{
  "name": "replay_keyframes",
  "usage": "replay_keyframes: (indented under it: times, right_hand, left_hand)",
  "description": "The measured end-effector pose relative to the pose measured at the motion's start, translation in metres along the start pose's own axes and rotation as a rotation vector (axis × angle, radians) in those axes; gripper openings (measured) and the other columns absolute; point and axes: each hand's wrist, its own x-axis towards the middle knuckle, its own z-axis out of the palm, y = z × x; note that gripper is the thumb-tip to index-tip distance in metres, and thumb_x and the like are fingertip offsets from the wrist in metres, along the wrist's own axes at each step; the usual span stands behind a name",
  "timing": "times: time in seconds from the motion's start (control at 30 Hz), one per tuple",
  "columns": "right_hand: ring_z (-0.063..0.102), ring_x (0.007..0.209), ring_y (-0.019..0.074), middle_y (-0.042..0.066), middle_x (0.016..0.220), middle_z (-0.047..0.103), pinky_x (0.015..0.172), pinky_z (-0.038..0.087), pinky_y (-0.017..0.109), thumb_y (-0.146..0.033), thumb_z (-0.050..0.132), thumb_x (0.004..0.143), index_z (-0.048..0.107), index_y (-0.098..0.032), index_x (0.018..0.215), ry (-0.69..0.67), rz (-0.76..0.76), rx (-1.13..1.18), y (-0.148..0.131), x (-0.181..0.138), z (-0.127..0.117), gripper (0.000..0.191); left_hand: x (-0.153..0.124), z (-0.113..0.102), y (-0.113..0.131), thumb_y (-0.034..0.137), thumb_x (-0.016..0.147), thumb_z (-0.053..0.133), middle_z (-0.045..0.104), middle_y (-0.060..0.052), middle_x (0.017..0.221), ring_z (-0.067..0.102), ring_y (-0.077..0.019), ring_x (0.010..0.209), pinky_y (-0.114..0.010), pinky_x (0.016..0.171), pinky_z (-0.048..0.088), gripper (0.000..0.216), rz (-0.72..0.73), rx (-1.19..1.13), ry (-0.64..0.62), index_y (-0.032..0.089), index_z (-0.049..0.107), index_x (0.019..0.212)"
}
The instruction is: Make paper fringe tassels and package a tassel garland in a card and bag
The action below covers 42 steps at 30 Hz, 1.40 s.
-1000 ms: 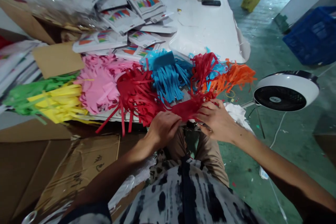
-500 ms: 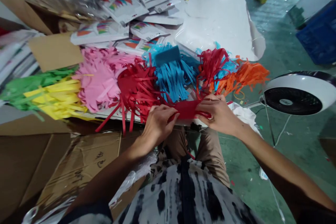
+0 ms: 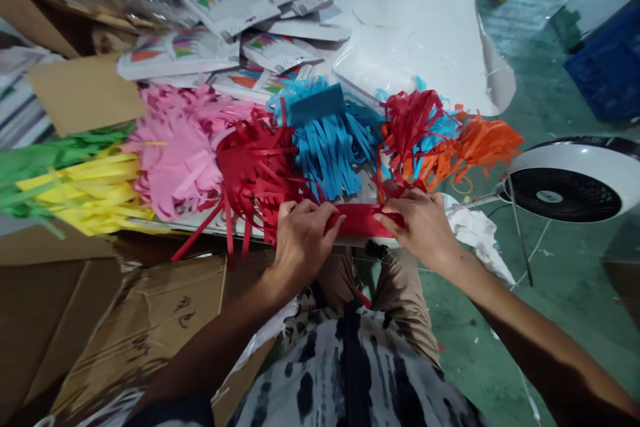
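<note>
Between my two hands a red paper tassel (image 3: 361,220) is stretched flat at its uncut middle, by the table's near edge. My left hand (image 3: 306,233) pinches its left end, fingers curled and thumb pointing inward. On its right end my right hand (image 3: 420,223) is closed, thumb against the paper. Left of my left hand lies a pile of red fringed tissue (image 3: 253,160). Just beyond my hands rests a blue fringed bundle (image 3: 327,153). Another red bunch (image 3: 413,120) sits behind my right hand, beside orange fringes (image 3: 480,140).
Pink (image 3: 177,160), yellow (image 3: 95,190) and green fringes (image 3: 55,157) extend leftward along the table (image 3: 415,33). Printed packets (image 3: 225,3) are heaped at the back. A fan (image 3: 575,177) stands at the right, an open cardboard box (image 3: 165,327) below left.
The red strip between my hands has come into sharper view, lying flatter. Both hands keep their hold and have barely moved. The camera view has shifted slightly.
</note>
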Motion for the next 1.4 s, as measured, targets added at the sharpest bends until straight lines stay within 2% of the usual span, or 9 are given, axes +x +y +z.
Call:
replay_keyframes:
  times: [0.3, 0.5, 0.63, 0.73, 0.83, 0.97, 1.1, 1.23, 1.4]
  right_hand:
    - [0.063, 0.092, 0.0289, 0.011, 0.083, 0.071, 0.079, 0.024, 0.038, -0.051, 0.047, 0.107, 0.072, -0.019, 0.086, -0.086, 0.064, -0.092, 0.006, 0.01, 0.003, 0.046]
    - [0.062, 0.082, 0.0252, 0.008, 0.077, 0.069, 0.081, 0.025, 0.038, -0.058, 0.048, 0.105, 0.074, -0.02, 0.082, -0.124, 0.099, -0.096, 0.008, 0.017, 0.002, 0.051]
    - [0.063, 0.083, 0.0263, 0.01, 0.078, 0.071, 0.081, 0.026, 0.039, -0.057, 0.047, 0.106, 0.075, -0.02, 0.083, -0.122, 0.111, -0.153, 0.004, 0.019, 0.004, 0.052]
    - [0.063, 0.086, 0.0283, 0.011, 0.078, 0.072, 0.081, 0.027, 0.041, -0.055, 0.049, 0.105, 0.075, -0.02, 0.085, -0.113, 0.108, -0.201, 0.004, 0.021, 0.004, 0.048]
    - [0.062, 0.094, 0.0315, 0.012, 0.081, 0.075, 0.085, 0.029, 0.045, -0.05, 0.052, 0.104, 0.075, -0.02, 0.092, -0.021, 0.096, -0.235, 0.005, 0.018, -0.005, 0.04]
    - [0.059, 0.12, 0.0333, 0.009, 0.122, 0.079, 0.107, 0.025, 0.056, -0.029, 0.051, 0.106, 0.074, -0.026, 0.119, 0.237, -0.111, -0.267, 0.0, 0.0, -0.02, 0.027]
    - [0.062, 0.124, 0.0278, 0.002, 0.132, 0.077, 0.116, 0.025, 0.055, -0.02, 0.055, 0.103, 0.074, -0.028, 0.127, 0.136, -0.475, -0.168, -0.005, -0.025, -0.009, 0.032]
    - [0.064, 0.126, 0.0283, 0.004, 0.14, 0.072, 0.114, 0.029, 0.057, -0.024, 0.057, 0.102, 0.07, -0.027, 0.135, 0.102, -0.437, -0.137, 0.005, -0.036, 0.007, 0.035]
    - [0.067, 0.123, 0.0276, 0.003, 0.127, 0.079, 0.117, 0.028, 0.059, -0.025, 0.061, 0.102, 0.075, -0.027, 0.124, 0.156, -0.416, -0.106, 0.016, -0.035, 0.004, 0.026]
  left_hand:
    - [0.005, 0.003, -0.001, 0.031, 0.102, 0.062, 0.066, -0.001, 0.072, 0.062, -0.0223, 0.08, -0.041, 0.082, 0.036, 0.023, 0.037, 0.125, -0.015, 0.021, 0.067, 0.082]
    - [0.003, 0.007, 0.0, 0.031, 0.103, 0.06, 0.067, -0.002, 0.072, 0.061, -0.0237, 0.082, -0.044, 0.083, 0.037, 0.023, 0.053, 0.162, -0.002, 0.021, 0.065, 0.083]
    - [0.002, 0.009, 0.0, 0.03, 0.101, 0.063, 0.075, -0.006, 0.09, 0.064, -0.0258, 0.092, -0.048, 0.09, 0.04, 0.013, 0.068, 0.175, 0.044, 0.02, 0.07, 0.104]
    - [0.003, 0.01, -0.003, 0.022, 0.1, 0.064, 0.077, -0.006, 0.118, 0.063, -0.0261, 0.113, -0.053, 0.11, 0.036, 0.026, 0.231, 0.16, 0.128, 0.026, 0.069, 0.126]
    - [0.006, 0.011, -0.008, 0.016, 0.101, 0.06, 0.078, 0.0, 0.114, 0.064, -0.0231, 0.12, -0.059, 0.124, 0.024, 0.029, 0.465, 0.124, 0.072, 0.033, 0.072, 0.122]
    - [0.01, 0.008, -0.01, 0.013, 0.103, 0.056, 0.079, 0.0, 0.107, 0.063, -0.0244, 0.126, -0.071, 0.128, 0.013, 0.032, 0.483, 0.104, -0.09, 0.034, 0.073, 0.12]
    - [0.008, 0.007, -0.009, 0.014, 0.1, 0.059, 0.079, -0.001, 0.112, 0.064, -0.0257, 0.128, -0.077, 0.129, 0.008, 0.032, 0.462, 0.031, -0.109, 0.034, 0.073, 0.122]
    - [-0.003, 0.002, -0.019, 0.017, 0.097, 0.063, 0.077, -0.001, 0.127, 0.062, -0.0287, 0.134, -0.081, 0.127, 0.005, 0.037, 0.475, -0.003, -0.099, 0.037, 0.072, 0.128]
    - [-0.014, -0.015, -0.033, 0.037, 0.098, 0.067, 0.074, -0.005, 0.135, 0.056, -0.0324, 0.142, -0.08, 0.127, 0.004, 0.032, 0.463, 0.0, -0.102, 0.032, 0.072, 0.129]
